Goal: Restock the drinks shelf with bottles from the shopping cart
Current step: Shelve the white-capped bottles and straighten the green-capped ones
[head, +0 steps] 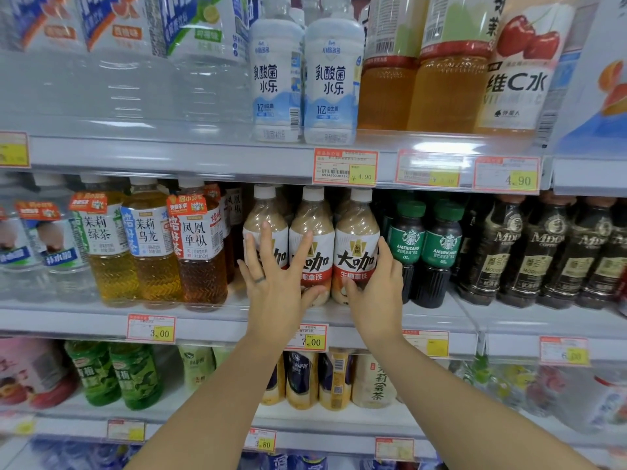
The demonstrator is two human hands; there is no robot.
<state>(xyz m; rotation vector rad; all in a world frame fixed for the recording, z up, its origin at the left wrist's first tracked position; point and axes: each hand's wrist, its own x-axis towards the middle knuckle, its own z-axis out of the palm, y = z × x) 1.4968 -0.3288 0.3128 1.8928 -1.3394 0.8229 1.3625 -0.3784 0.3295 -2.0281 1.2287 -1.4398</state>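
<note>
Three beige latte bottles with white caps and red-and-white labels stand side by side at the front of the middle shelf. My left hand lies with spread, straight fingers against the left bottle and the middle bottle. My right hand wraps the lower part of the right bottle, thumb on its front, fingers on its right side. The shopping cart is out of view.
Tea bottles stand left of the lattes, green-capped coffee bottles and dark coffee bottles to the right. White yoghurt drinks fill the shelf above, more drinks the shelf below. Price tags line the shelf edges.
</note>
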